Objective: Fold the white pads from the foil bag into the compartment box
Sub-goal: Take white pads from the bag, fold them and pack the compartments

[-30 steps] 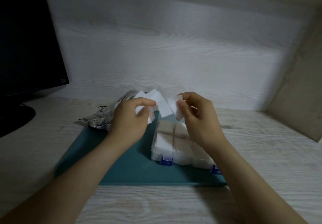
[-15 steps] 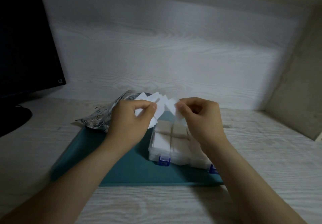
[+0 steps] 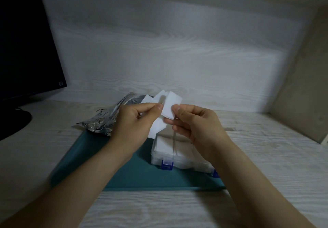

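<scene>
A: What differs from half a second ago?

B: The two hands have drawn closer together at the frame's centre, and one white pad [image 3: 171, 105] now stands up between the thumbs with its whole face showing.

A: And each grip?

B: The right hand [image 3: 195, 126] has a closed grip on that pad, thumb and fingers pinching its lower right edge. The left hand [image 3: 134, 121] is curled round a fanned stack of pads [image 3: 157, 127], its thumb tip at the single pad's left edge.

A: Where is everything else?

B: The compartment box [image 3: 165, 158] sits just below the hands on a teal mat [image 3: 138, 176], white pads already in its front cells. The crumpled foil bag [image 3: 103, 123] lies left of centre, half on the mat, half on the tabletop [image 3: 266, 156].

A: Anything hard to see?

B: The right wrist hides the box's right side, the left hand hides the bag's mouth, and a dark monitor [image 3: 26, 50] is cut off at the upper left.
</scene>
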Demonstrator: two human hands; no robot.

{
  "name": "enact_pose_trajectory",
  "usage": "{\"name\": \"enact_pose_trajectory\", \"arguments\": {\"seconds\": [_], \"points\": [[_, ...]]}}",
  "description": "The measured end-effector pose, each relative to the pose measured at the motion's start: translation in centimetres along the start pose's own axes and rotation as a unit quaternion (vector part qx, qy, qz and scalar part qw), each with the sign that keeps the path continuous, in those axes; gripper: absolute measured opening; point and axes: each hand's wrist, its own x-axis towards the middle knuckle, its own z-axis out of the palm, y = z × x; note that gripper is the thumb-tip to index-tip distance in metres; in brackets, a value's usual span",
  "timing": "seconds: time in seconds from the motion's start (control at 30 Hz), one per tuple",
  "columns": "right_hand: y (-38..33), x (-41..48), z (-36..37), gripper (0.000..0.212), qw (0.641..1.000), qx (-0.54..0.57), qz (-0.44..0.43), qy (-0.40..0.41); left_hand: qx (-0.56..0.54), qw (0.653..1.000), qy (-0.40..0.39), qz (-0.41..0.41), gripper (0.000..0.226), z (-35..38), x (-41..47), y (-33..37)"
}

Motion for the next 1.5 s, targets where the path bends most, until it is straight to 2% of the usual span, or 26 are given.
{"name": "enact_pose_trajectory", "arguments": {"seconds": [0.17, 0.43, 0.6, 1.0, 1.13, 1.27, 1.4, 1.5], "points": [[0.3, 0.4, -0.1, 0.011, 1.0, 0.005, 0.026, 0.016, -0.027, 1.0, -0.006, -0.002, 0.02, 0.1, -0.1, -0.3], [0.7, 0.7, -0.3, 0.017, 1.0, -0.008, 0.014, 0.007, -0.042, 0.999, -0.022, 0.0, 0.03, 0.3, -0.2, 0.1], [0.6, 0.8, -0.8, 0.008, 0.999, -0.031, 0.012, 0.016, -0.003, 1.0, -0.019, -0.006, 0.015, 0.0, 0.2, -0.6], [-0.5, -0.2, -1.7, 0.015, 0.981, -0.155, -0.109, 0.05, 0.128, 0.989, -0.01, 0.079, 0.011, -0.1, -0.1, -1.0], [-1.1, -1.4, -4.0, 0.005, 0.963, -0.213, -0.113, 0.124, 0.158, 0.981, -0.05, 0.103, 0.031, 0.4, -0.7, -1.2], [-1.3, -3.7, -7.1, 0.011, 0.938, -0.278, -0.095, 0.186, 0.201, 0.96, -0.12, 0.156, 0.048, 1.7, -2.1, -1.6], [-1.1, -5.6, -8.4, 0.014, 0.918, -0.332, -0.057, 0.209, 0.273, 0.936, -0.157, 0.16, 0.053, 2.4, -2.8, -1.8], [-0.7, -6.2, -8.9, 0.012, 0.884, -0.412, -0.071, 0.208, 0.287, 0.931, -0.15, 0.17, 0.052, 2.4, -2.8, -1.7]]}}
